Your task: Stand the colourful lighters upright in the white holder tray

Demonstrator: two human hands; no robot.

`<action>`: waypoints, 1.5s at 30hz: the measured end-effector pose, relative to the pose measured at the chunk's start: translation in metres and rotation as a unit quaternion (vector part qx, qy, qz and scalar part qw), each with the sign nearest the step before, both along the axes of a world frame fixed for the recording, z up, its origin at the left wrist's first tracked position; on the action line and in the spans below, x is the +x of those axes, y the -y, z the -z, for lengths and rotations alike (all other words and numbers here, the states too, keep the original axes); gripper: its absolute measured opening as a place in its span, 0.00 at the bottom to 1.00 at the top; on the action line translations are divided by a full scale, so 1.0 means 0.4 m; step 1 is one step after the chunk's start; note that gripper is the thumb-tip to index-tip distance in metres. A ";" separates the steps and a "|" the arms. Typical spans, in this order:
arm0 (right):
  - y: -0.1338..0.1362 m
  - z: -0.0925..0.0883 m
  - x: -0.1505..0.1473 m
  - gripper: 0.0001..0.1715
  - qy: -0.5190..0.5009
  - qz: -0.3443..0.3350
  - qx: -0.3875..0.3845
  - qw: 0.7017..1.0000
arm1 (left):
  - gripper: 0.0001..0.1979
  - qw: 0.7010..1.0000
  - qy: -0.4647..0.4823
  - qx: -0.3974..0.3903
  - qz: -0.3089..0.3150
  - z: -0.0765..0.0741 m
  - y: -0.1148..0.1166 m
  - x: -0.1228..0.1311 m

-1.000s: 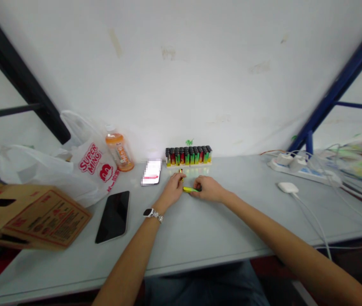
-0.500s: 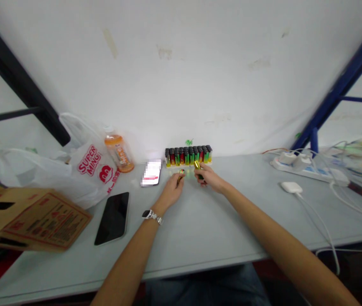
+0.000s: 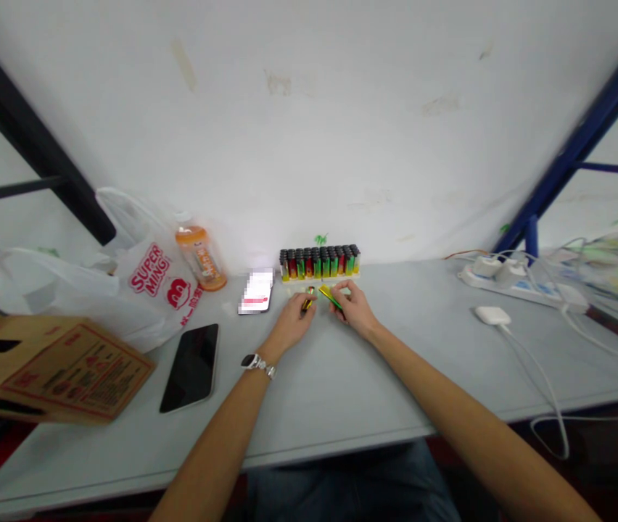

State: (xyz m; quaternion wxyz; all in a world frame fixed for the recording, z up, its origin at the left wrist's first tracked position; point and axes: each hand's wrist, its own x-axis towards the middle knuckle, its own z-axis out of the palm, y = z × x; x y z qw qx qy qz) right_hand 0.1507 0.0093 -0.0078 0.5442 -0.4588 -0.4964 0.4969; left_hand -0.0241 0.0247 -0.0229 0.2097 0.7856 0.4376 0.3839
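Observation:
A rack point(image 3: 320, 280) holds several upright lighters point(image 3: 317, 264) with black tops and red, green and yellow bodies, close to the wall. In front of it, my left hand point(image 3: 292, 319) is closed on a small dark and gold object point(image 3: 307, 299), which looks like a lighter. My right hand point(image 3: 357, 310) grips a green and yellow lighter point(image 3: 331, 296) that lies slanted in the fingers, its yellow end toward the left hand. The two hands are apart.
Left on the grey table point(image 3: 331, 384) are a lit phone point(image 3: 257, 291), a dark phone point(image 3: 190, 368), an orange bottle point(image 3: 200, 255), a plastic bag point(image 3: 140, 290) and a cardboard box point(image 3: 69, 370). A power strip point(image 3: 526, 288) and white charger point(image 3: 492, 315) lie right.
The lighter in my right hand has turned from nearly upright to a flatter slant, showing its green side. My left hand has barely moved; the whole view has shifted slightly.

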 end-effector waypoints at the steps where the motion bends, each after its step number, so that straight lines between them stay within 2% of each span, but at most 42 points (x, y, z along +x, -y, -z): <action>1: 0.001 0.002 0.002 0.26 0.006 0.005 0.009 1.000 | 0.11 1.000 0.000 -0.001 -0.001 -0.001 0.001 0.000; 5: -0.006 0.012 0.002 0.25 0.005 0.069 0.045 0.997 | 0.10 1.000 -0.001 -0.002 0.002 -0.007 0.004 0.002; 11: -0.015 0.021 -0.004 0.30 0.032 0.126 0.061 0.990 | 0.09 1.000 -0.011 0.011 0.010 -0.006 0.003 0.002; 13: -0.011 0.015 -0.004 0.31 0.008 0.114 0.065 0.991 | 0.09 1.000 -0.009 0.015 0.012 -0.004 0.001 0.002; 16: 0.001 0.000 -0.005 0.28 -0.061 0.060 0.020 0.996 | 0.08 1.000 -0.012 0.017 0.011 -0.003 0.000 0.002; 18: 0.007 -0.005 -0.006 0.28 -0.067 0.043 -0.005 0.997 | 0.08 1.000 -0.014 0.015 0.012 -0.005 0.001 0.002; 25: -0.007 0.031 -0.005 0.24 0.088 0.118 0.055 0.988 | 0.08 0.999 -0.010 0.022 0.025 -0.010 0.005 0.004; 29: -0.006 0.038 -0.003 0.20 0.140 0.140 0.079 0.977 | 0.08 0.999 -0.018 0.019 0.021 -0.009 0.004 0.004; 38: 0.008 0.027 -0.006 0.21 0.155 0.142 0.099 0.973 | 0.08 0.999 -0.020 0.022 0.025 -0.012 0.009 0.003; 45: 0.028 0.008 -0.009 0.29 0.147 0.127 0.115 0.974 | 0.08 0.999 -0.026 0.020 0.021 -0.008 0.006 0.005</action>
